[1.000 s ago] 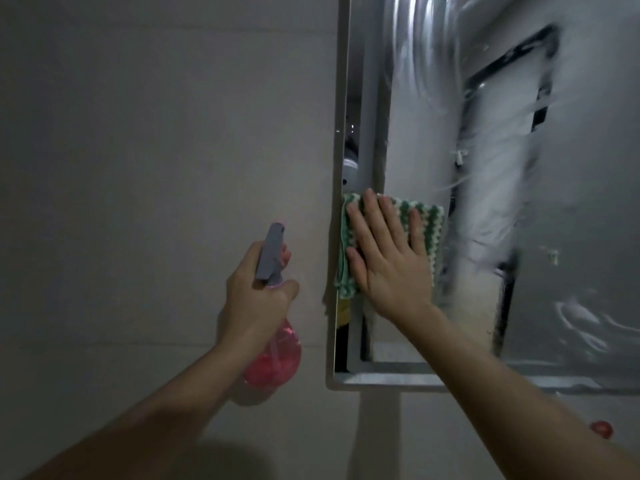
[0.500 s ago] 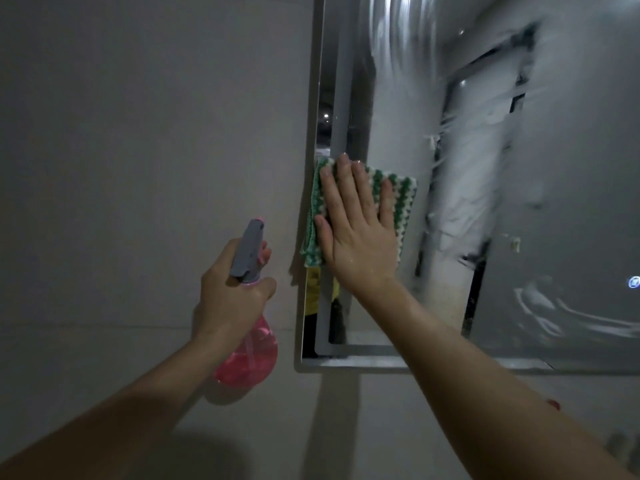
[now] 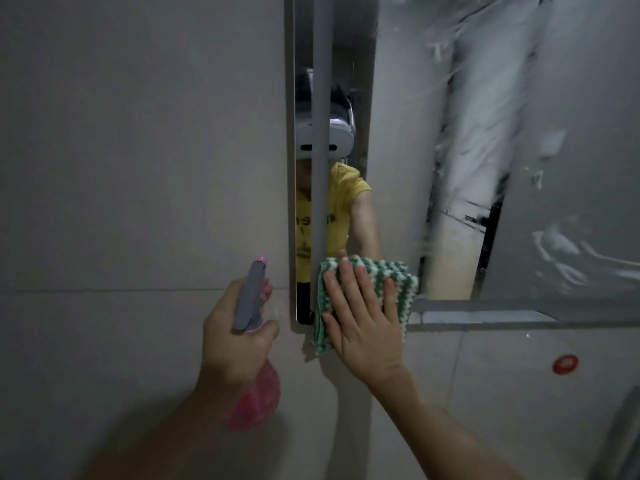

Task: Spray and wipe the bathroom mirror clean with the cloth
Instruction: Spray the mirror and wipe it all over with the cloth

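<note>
The wall mirror fills the upper right, streaked with white smears across its middle and right. My right hand presses flat, fingers straight, on a green-and-white knitted cloth at the mirror's lower left corner; the cloth overlaps the frame's bottom edge. To its left, my left hand grips a pink spray bottle with a grey trigger head, held upright in front of the tiled wall, nozzle pointing up.
Grey wall tiles lie left of and below the mirror. A small red round mark sits on the wall at lower right. The mirror's left strip reflects a person in a yellow shirt.
My right hand has wiped the cloth down the mirror's left side to its bottom corner. The left hand with the bottle stayed beside it. The view shifted, so more of the reflection shows.
</note>
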Motion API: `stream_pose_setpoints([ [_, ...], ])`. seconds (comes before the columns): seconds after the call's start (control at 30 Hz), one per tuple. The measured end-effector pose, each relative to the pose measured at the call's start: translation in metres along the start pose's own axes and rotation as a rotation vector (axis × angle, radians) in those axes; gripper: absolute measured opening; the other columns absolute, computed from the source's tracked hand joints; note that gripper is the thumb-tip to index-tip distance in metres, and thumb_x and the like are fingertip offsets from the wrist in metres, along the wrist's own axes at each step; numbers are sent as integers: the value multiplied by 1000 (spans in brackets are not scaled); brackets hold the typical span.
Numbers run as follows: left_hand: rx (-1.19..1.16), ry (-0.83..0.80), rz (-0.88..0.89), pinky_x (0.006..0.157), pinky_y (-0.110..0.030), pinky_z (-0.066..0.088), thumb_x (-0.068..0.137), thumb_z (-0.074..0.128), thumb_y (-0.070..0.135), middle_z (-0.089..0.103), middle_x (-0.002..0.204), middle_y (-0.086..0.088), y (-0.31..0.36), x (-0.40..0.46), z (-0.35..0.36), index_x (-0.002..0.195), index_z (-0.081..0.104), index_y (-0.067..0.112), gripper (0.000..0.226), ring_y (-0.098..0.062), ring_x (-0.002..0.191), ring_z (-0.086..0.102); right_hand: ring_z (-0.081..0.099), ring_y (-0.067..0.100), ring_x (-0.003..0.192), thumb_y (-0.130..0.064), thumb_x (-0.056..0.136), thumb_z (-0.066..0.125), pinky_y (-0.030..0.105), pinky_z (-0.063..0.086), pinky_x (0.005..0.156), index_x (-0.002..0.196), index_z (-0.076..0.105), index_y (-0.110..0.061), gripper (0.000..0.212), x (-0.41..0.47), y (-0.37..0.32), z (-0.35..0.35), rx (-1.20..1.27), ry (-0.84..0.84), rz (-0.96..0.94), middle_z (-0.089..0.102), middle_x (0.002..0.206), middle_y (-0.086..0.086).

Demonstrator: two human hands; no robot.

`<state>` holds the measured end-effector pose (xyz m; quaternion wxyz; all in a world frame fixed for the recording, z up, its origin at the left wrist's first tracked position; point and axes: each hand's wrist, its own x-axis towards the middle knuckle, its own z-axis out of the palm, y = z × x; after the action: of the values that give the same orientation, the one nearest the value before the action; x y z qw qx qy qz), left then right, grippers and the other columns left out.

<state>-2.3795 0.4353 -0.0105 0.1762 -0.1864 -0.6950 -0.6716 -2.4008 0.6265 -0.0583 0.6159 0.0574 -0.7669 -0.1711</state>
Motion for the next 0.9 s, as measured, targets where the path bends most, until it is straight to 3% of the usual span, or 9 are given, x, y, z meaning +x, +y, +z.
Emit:
stream_pose_setpoints([
  [0.07,51,-4,27,64,-26,41,69,61,-15,55,74,4,4,-4,-1,91,58,17,39,-8,62,49,6,19,147,-36,99,31,45,2,119,152,14,-17,59,-1,-1,-1,12,-3,13,1,160,3],
  [0.17,98,2,50,63,-14,40,71,58,-17,55,75,6,19,-2,-6,92,58,15,39,-1,63,51,8,18,147,-36,99,33,45,4,119,151,17,-18,58,10,2,-5,25,2,32,3,160,1],
  [0.33,83,18,72,71,-23,43,71,60,-12,63,88,8,51,15,-11,97,61,18,40,-4,76,58,5,18,146,-35,100,31,47,6,117,149,22,-16,54,90,32,-16,10,51,165,12,156,5],
  [0.5,39,55,153,73,-30,47,59,56,12,65,92,4,92,35,-8,89,59,37,39,-15,85,62,4,17,145,-37,100,26,49,9,117,150,15,-17,55,177,60,-30,41,56,165,15,157,3],
  [0.67,33,52,200,74,-31,47,71,62,-7,63,91,2,122,52,-1,87,59,27,39,-20,88,61,9,17,144,-39,100,25,49,12,116,149,22,-14,55,215,82,-41,19,50,71,21,156,7],
  [0.77,4,64,197,73,-34,47,70,62,-5,62,91,-3,128,53,3,88,59,28,38,-22,84,59,11,17,144,-40,101,29,49,13,116,150,24,-14,55,208,87,-42,16,52,51,21,157,7],
  [0.9,17,44,181,59,-31,40,73,61,-10,55,78,-7,122,42,13,87,57,24,37,-19,67,48,13,18,145,-40,100,28,48,12,117,150,22,-15,56,179,98,-40,6,27,86,20,157,5],
])
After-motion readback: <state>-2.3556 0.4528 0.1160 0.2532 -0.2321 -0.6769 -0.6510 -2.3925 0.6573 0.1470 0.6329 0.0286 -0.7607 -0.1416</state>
